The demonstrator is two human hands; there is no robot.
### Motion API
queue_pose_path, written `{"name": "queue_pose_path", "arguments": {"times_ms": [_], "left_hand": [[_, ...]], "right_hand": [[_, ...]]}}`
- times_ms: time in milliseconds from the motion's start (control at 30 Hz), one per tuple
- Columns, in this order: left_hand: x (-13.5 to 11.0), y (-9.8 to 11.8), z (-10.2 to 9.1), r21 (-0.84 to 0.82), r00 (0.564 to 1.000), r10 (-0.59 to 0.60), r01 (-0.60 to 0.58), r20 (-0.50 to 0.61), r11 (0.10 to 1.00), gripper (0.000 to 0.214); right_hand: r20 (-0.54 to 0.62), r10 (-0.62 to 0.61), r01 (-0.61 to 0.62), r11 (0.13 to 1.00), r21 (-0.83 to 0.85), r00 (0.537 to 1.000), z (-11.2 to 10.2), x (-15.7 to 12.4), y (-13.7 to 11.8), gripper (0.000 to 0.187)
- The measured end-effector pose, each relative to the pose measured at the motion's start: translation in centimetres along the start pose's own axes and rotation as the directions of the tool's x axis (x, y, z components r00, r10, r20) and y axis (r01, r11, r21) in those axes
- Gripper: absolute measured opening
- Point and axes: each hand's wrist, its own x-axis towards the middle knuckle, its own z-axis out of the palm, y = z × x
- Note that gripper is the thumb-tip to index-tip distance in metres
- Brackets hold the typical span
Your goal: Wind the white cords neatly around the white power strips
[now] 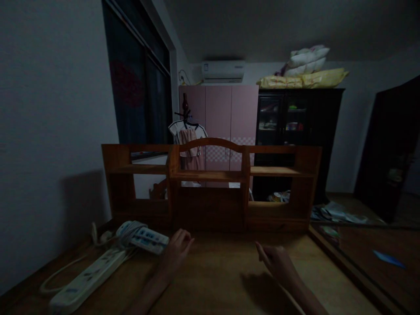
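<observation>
The room is dim. My left hand hovers over the wooden desk with its fingers curled inward, just right of a white power strip with a bundled cable. My right hand is held above the desk with fingers loosely curled and the index finger pointing left. Neither hand visibly holds anything. A wooden desktop shelf stands just beyond both hands.
A second, longer white power strip lies at the desk's left front with its cord. The wall is close on the left. Beyond the shelf stand a pink wardrobe, a dark cabinet topped with bedding, and a clothes stand.
</observation>
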Motion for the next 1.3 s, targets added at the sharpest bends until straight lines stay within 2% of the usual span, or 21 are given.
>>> {"name": "queue_pose_path", "arguments": {"times_ms": [100, 233, 300, 400, 467, 533, 633, 700, 800, 867, 1000, 1067, 1200, 1300], "left_hand": [[0.0, -1.2, -0.2, -0.077, 0.995, -0.104, 0.104, 0.001, 0.992, 0.020], [-0.1, -2.1, -0.6, -0.133, 0.967, -0.256, 0.254, 0.001, 0.958, 0.026], [-0.2, -2.3, -0.7, -0.172, 0.958, -0.285, 0.286, 0.031, 0.943, 0.029], [-0.3, -2.2, -0.8, -0.195, 0.965, -0.261, 0.261, 0.029, 0.945, 0.032], [-0.4, -2.2, -1.0, -0.132, 0.968, -0.247, 0.240, -0.043, 0.962, 0.031], [-0.4, -2.3, -1.2, 0.015, 0.962, -0.235, 0.239, -0.139, 0.971, 0.034], [-0.6, -3.1, -1.7, 0.274, 0.941, -0.232, 0.298, -0.248, 0.915, 0.045], [-0.9, -3.9, -1.9, 0.370, 0.917, -0.288, 0.378, -0.277, 0.849, 0.047], [-1.1, -5.1, -2.2, 0.396, 0.862, -0.395, 0.499, -0.317, 0.771, 0.041], [-1.1, -5.4, -2.5, 0.365, 0.816, -0.448, 0.568, -0.366, 0.738, 0.038], [-0.5, -5.0, -2.9, 0.259, 0.695, -0.516, 0.689, -0.501, 0.677, 0.036], [-0.3, -4.7, -3.0, 0.224, 0.657, -0.524, 0.714, -0.542, 0.663, 0.038], [-0.4, -4.7, -3.0, 0.173, 0.616, -0.522, 0.728, -0.590, 0.664, 0.045], [-0.6, -5.0, -3.1, 0.171, 0.623, -0.505, 0.714, -0.597, 0.679, 0.044]], "right_hand": [[0.102, 0.031, -0.035, 0.999, 0.036, 0.994, -0.2, 0.0, -0.1, 0.061], [0.151, 0.055, -0.064, 0.997, 0.053, 0.987, -0.4, 0.0, -0.2, 0.060], [0.159, 0.061, -0.072, 0.995, 0.064, 0.985, -0.5, -0.1, -0.4, 0.059], [0.156, 0.059, -0.072, 0.994, 0.079, 0.986, -0.7, -0.2, -0.5, 0.059], [0.159, 0.050, -0.064, 0.994, 0.084, 0.986, -0.8, -0.3, -0.6, 0.058], [0.170, 0.049, -0.064, 0.994, 0.085, 0.984, -0.8, -0.5, -0.7, 0.058], [0.195, 0.053, -0.071, 0.994, 0.088, 0.979, -0.7, -0.7, -0.7, 0.058], [0.205, 0.052, -0.072, 0.993, 0.089, 0.977, -0.6, -0.9, -0.8, 0.059], [0.212, 0.054, -0.073, 0.994, 0.084, 0.976, -0.5, -1.0, -0.9, 0.059], [0.216, 0.053, -0.074, 0.993, 0.089, 0.975, -0.4, -1.0, -0.8, 0.060], [0.205, 0.047, -0.068, 0.993, 0.096, 0.978, -0.6, -1.0, -0.3, 0.060], [0.194, 0.047, -0.065, 0.994, 0.088, 0.980, -0.7, -0.9, -0.1, 0.060], [0.171, 0.054, -0.067, 0.995, 0.072, 0.984, -1.0, -0.9, 0.1, 0.060], [0.161, 0.055, -0.066, 0.996, 0.061, 0.985, -1.0, -0.9, 0.2, 0.061]]}}
